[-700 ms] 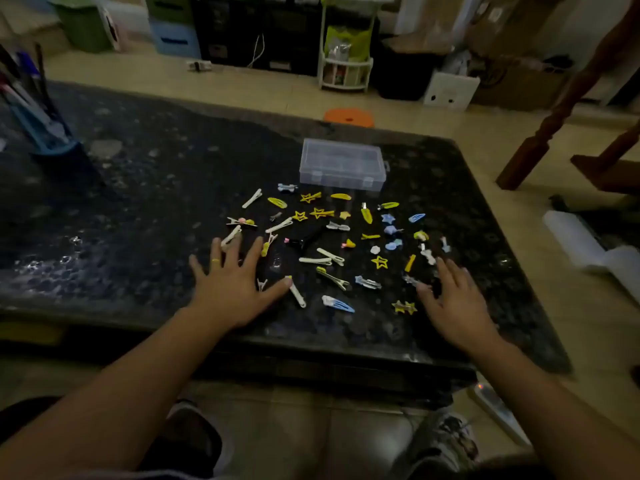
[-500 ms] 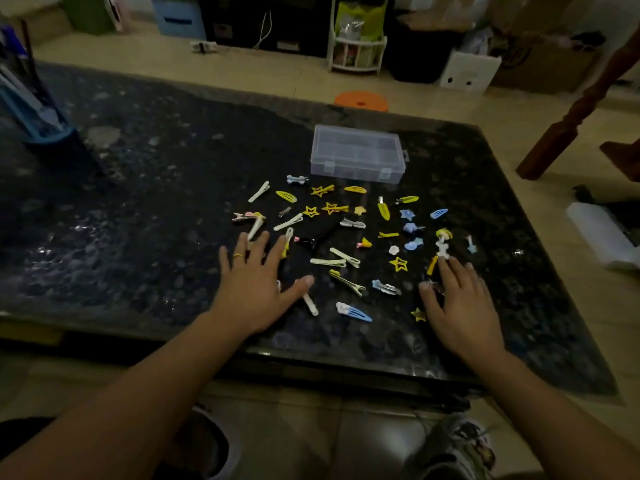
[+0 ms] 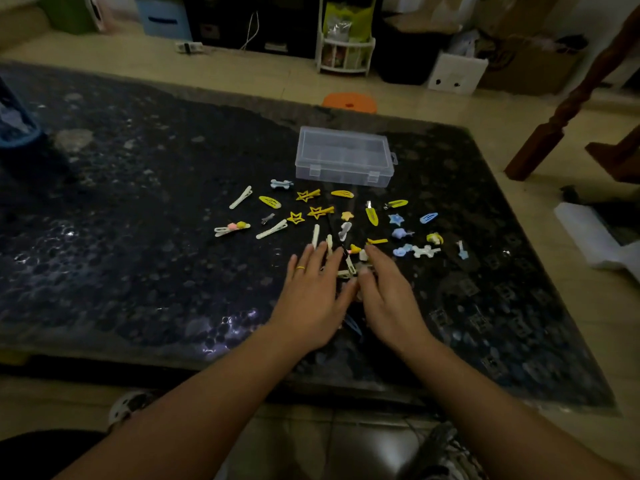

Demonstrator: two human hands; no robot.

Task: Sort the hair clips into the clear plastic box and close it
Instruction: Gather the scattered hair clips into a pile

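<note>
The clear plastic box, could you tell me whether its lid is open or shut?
Shut: the clear plastic box has its lid lying flat on top.

Dim light here, a dark speckled stone table (image 3: 145, 209) filling the foreground, glare glinting off its near edge. Beyond it, pale tiled floor (image 3: 263, 76) with an orange stool (image 3: 349, 102) tucked just behind the table. Along the back: a white wire rack (image 3: 345, 53) (bags stuffed inside), dark cabinets (image 3: 252, 19), a cardboard box (image 3: 533, 60). A turned wooden post (image 3: 568, 109) rises at right.
</note>
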